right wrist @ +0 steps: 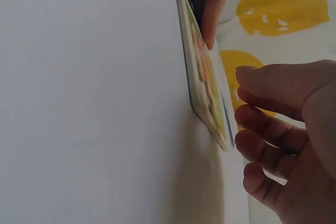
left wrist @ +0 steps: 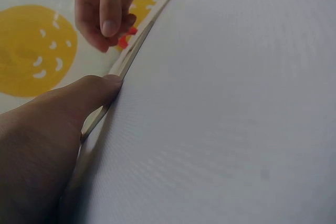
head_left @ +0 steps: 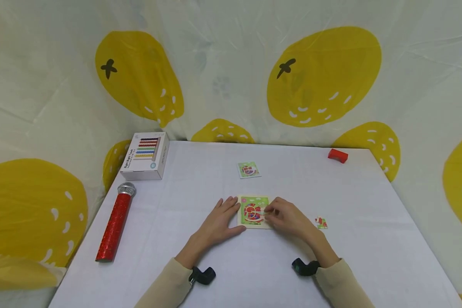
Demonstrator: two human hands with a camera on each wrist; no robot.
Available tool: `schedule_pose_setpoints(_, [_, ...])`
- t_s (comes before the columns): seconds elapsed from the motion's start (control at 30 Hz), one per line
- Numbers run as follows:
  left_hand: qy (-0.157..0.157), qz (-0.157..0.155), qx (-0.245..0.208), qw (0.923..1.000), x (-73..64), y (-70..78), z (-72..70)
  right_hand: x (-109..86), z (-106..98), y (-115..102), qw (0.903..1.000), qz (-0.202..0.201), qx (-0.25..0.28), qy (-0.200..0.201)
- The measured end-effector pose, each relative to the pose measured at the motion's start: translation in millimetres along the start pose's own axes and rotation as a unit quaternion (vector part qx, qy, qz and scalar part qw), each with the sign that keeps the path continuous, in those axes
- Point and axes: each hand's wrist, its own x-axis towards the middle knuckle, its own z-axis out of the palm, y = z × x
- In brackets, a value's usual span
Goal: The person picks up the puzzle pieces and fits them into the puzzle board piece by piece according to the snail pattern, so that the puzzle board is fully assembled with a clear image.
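A small square picture puzzle board (head_left: pixel 254 201) with a pale rim and a green-and-red picture lies on the white table. My left hand (head_left: pixel 220 224) rests along its left side, fingers extended at the edge and thumb by the near left corner. Over the board's right edge is my right hand (head_left: pixel 288 217), its fingers loosely bent. In the right wrist view nothing shows between the right fingertips (right wrist: pixel 247 80), which stand off the board. Small red-and-green puzzle pieces (head_left: pixel 321 223) lie right of the right hand. Beyond the board is a matching picture card (head_left: pixel 248 170).
A white box (head_left: pixel 145 156) with an abacus picture stands at the back left. Nearer along the left edge lies a red glittery microphone (head_left: pixel 115 224). A red notched block (head_left: pixel 337 155) sits at the back right. A lemon-print curtain (head_left: pixel 223 77) hangs behind the table.
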Motion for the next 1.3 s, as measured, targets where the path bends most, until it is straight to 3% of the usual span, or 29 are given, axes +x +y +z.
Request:
schedule_pose_setpoints(0.13, [0.005, 0.003, 0.004, 1.0, 0.4, -0.4, -0.2, -7.7, -9.9, 6.9, 0.9998, 0.005, -0.009, 0.015])
schedule_pose_setpoints(0.47, [0.007, 0.002, -0.001, 1.0, 0.9, -0.2, 1.4, -31.9, -29.7, 24.3, 0.9967, 0.075, -0.023, 0.022])
schedule_pose_setpoints(0.73, [0.001, -0.001, 0.004, 1.0, 1.2, 0.9, 1.4, -54.5, -45.0, 44.5, 0.9934, 0.097, -0.041, 0.045])
schedule_pose_setpoints(1.3, [-0.005, -0.006, 0.004, 1.0, 0.1, 1.2, -0.1, -87.2, -62.8, 78.7, 0.9906, 0.116, -0.06, 0.04])
